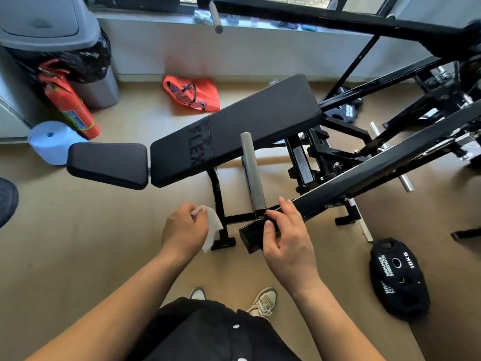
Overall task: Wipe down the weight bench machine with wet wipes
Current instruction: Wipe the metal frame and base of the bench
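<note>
left hand point(183, 227) fingers clutching half-hidden wet wipe point(213, 225), right hand point(286, 242) fingers gripping machine arm point(377, 173)

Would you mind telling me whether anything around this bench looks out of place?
A 10KG plate lies loose on the floor at right, an orange bag lies crumpled by the wall, and the extinguisher leans askew by the bin.

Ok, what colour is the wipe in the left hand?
White, in the head view: left hand grips the wipe, right hand holds the lever arm.
</note>
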`<action>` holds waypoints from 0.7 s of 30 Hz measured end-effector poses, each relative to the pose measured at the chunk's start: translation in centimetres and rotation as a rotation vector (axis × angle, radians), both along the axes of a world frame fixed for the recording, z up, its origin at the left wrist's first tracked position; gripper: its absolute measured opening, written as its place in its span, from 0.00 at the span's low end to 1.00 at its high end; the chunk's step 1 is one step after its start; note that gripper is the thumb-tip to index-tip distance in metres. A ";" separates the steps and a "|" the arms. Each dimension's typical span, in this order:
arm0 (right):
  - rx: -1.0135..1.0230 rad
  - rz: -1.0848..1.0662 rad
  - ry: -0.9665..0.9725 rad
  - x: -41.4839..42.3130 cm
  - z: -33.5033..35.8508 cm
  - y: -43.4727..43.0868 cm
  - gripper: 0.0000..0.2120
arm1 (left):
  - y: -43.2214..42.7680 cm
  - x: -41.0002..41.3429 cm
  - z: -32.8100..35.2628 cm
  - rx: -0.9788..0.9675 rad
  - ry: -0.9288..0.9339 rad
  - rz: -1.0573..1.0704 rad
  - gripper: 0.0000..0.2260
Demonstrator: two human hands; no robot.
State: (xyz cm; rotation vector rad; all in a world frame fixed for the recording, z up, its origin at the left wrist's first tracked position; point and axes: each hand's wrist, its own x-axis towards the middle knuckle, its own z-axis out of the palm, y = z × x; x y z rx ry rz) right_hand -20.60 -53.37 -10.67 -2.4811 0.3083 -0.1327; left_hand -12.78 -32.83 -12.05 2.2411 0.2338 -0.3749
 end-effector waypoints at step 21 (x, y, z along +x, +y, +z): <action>-0.286 0.031 -0.041 0.8 -1.7 -1.7 0.21 | -8.9 -5.9 1.9 -0.645 0.292 0.132 0.22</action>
